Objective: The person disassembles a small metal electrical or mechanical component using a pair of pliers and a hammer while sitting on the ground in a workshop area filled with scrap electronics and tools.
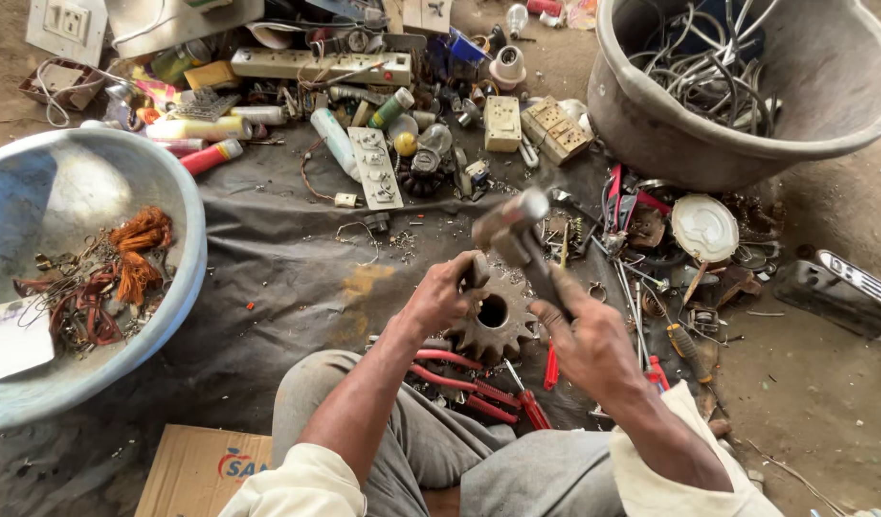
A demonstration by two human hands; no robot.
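Note:
My right hand [584, 330] grips the dark handle of a hammer [510, 226], whose steel head is raised and blurred above a rusty toothed gear [495, 321]. The gear lies flat on a dark ground sheet [268, 258] in front of my knees. My left hand [440, 295] rests at the gear's left upper edge, its fingers pinched on a small dark piece [476, 271] held upright over the gear. Red-handled pliers [459, 381] lie just below the gear.
A blue basin [177, 182] at left holds copper wire coils and scrap. At top right stands a grey tub [651, 124] of wires. Switch plates, a power strip [321, 65], bulbs, screwdrivers and small parts litter the sheet. Cardboard [196, 469] lies at the bottom left.

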